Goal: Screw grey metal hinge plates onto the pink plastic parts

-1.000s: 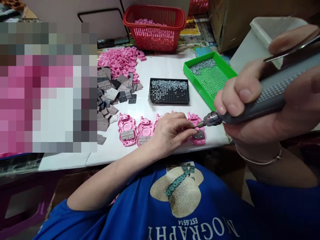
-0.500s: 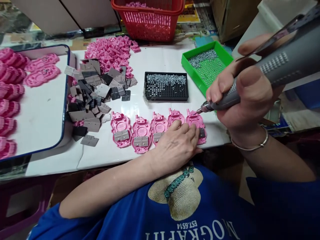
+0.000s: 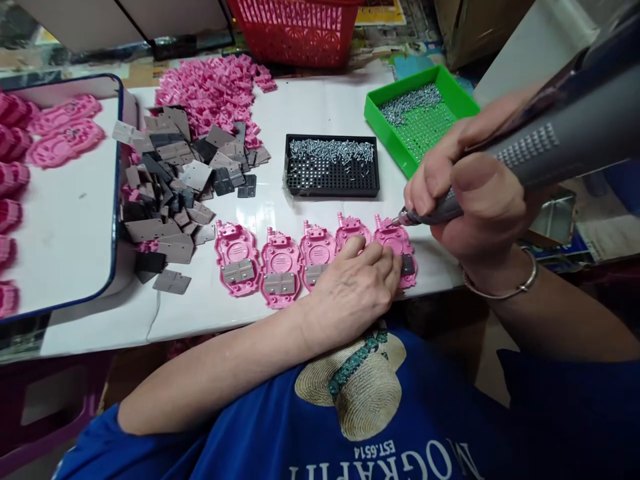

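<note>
Evidently the right hand [image 3: 480, 187] is closed round a thick grey power screwdriver with a dotted grip [image 3: 540, 153]; its slim silver metal nose [image 3: 409, 217] slants down to the upper part of a pink plastic casing half with a ridged rim [image 3: 387, 235], which lies open side up at the right end of a row of 5 on the glossy white tabletop [image 3: 200, 315]; whether the tip is seated in a screw is too small to tell.

The left hand [image 3: 356, 287] lies palm down with its fingers curled over the lower part of that casing, beside a small dark grey plate [image 3: 409, 265]; I cannot tell whether the hidden fingertips pinch anything.

As I judge it, the slant is the chief risk; a tilted bit could slip from a screw head and score the pink plastic, or jab the nearby left fingers; too light a hold might let the casing twist under the torque, and too long a drive could strip the soft plastic; a sideways knock from the left forearm [image 3: 240, 353] could also push the 2 leftmost casings [image 3: 236, 252], with their grey plates [image 3: 279, 284], out of line.
</note>
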A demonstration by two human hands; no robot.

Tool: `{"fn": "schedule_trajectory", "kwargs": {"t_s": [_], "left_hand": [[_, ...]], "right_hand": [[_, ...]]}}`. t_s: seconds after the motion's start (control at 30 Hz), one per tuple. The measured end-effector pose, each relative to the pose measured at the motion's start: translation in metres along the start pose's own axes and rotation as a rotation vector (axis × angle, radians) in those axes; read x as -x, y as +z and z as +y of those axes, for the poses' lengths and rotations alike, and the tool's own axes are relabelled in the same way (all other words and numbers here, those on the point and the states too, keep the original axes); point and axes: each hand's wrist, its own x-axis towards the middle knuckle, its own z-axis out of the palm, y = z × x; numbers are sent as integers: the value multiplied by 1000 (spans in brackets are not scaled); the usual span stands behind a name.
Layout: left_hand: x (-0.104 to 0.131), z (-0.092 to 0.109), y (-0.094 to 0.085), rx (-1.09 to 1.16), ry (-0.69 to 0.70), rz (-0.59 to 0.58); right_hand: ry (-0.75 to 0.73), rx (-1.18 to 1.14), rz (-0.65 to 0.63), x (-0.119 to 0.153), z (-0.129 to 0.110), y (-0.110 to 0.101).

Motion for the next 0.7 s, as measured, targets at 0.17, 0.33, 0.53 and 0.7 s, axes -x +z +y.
{"fn": "schedule_trajectory", "kwargs": {"t_s": [0.17,0.33,0.53,0.7], "left_hand": [[-3,0,1,21,-7,-9],[-2,0,4,18,-18,-15],[-2,1,4,40,-25,0],[-2,0,4,53,-31,44]], "right_hand": [[39,42,-25,1,6,-7],[94,89,-92,-14,-2,-5],[-90,154,72,-45,5,19],[-113,136,59,-62,47,29]]}}
